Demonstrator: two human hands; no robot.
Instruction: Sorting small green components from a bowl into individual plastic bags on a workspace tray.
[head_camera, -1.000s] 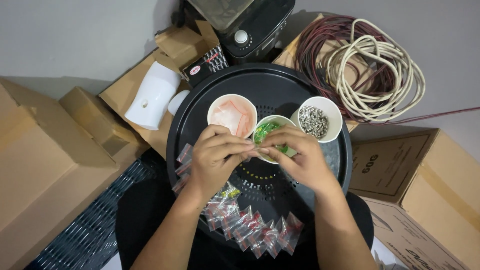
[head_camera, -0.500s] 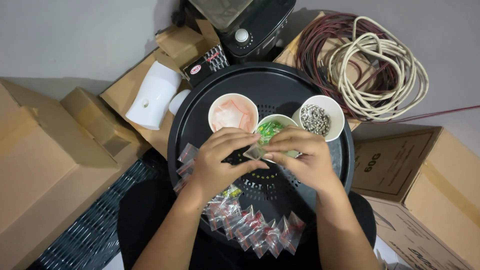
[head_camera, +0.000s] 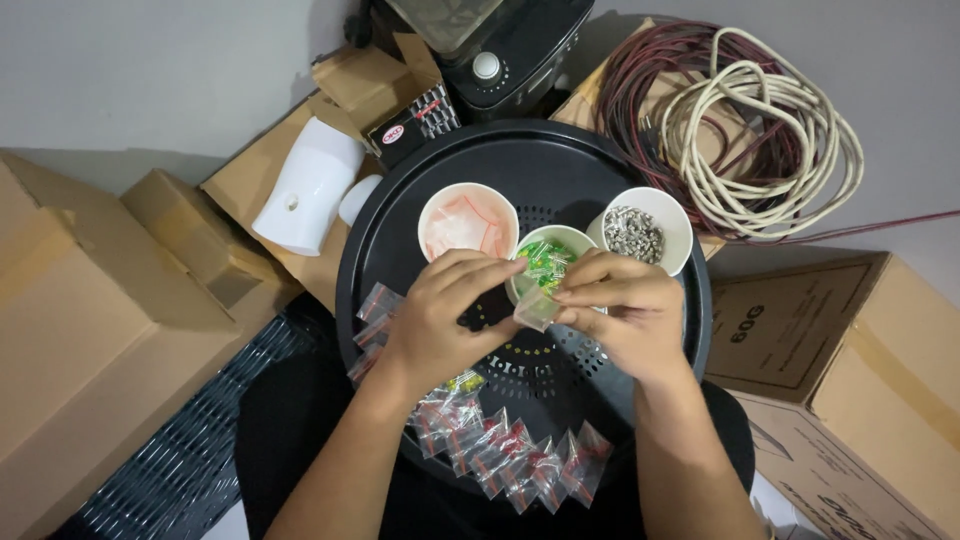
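My left hand (head_camera: 440, 320) and my right hand (head_camera: 615, 310) meet over a round black tray (head_camera: 400, 225), both pinching one small clear plastic bag (head_camera: 535, 310). Right behind the bag stands a white cup of green pieces (head_camera: 545, 262). A cup of empty clear bags (head_camera: 467, 222) sits to its left. A cup of small grey metal parts (head_camera: 640, 230) sits to its right. Several filled little bags with red strips (head_camera: 500, 450) lie in a row along the tray's near edge, and more (head_camera: 375, 310) lie by my left wrist.
Cardboard boxes stand on the left (head_camera: 90, 300) and on the right (head_camera: 830, 360). Coiled red and cream cables (head_camera: 750, 120) lie at the back right. A black appliance (head_camera: 490, 50) and a white plastic part (head_camera: 310, 185) sit behind the tray.
My hands came together from the green cup and now hold the small clear bag between them, slightly lower over the tray.
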